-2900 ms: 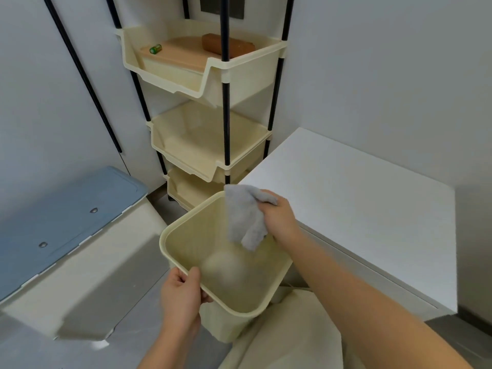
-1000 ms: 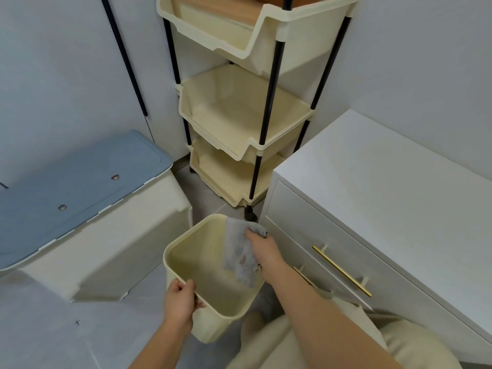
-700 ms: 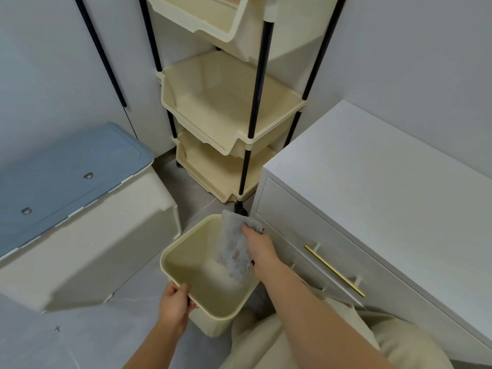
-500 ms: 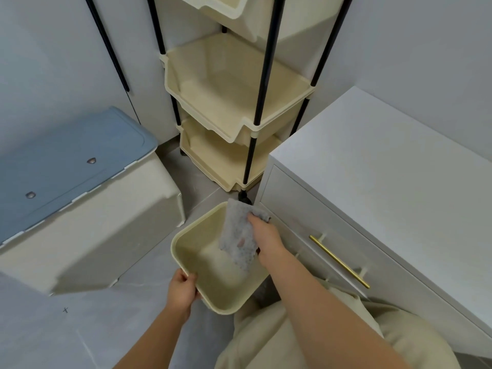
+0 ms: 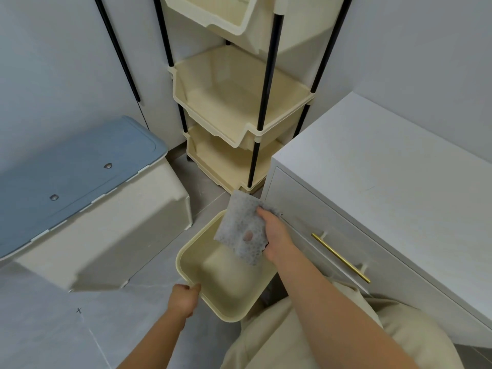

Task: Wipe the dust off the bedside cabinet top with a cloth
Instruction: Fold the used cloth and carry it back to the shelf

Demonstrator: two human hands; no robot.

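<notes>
My right hand (image 5: 277,237) grips a grey speckled cloth (image 5: 241,230), which hangs flat over the mouth of a cream plastic bin (image 5: 226,304). A fingertip shows through a hole in the cloth. My left hand (image 5: 183,299) clutches the bin's near left rim and holds it low by the floor. The white bedside cabinet (image 5: 386,166) stands to the right with its top bare. Its upper drawer carries a gold bar handle (image 5: 340,258).
A cream tiered rack (image 5: 239,102) with black poles fills the corner behind the bin. A beige storage box with a blue lid (image 5: 74,166) sits on the left. Grey tiled floor (image 5: 53,328) lies at the lower left. My beige-trousered knee (image 5: 319,336) is below the bin.
The bin has dropped from chest height to near the floor beside the cabinet. My right hand still holds the cloth over it, and the cloth now hangs flatter.
</notes>
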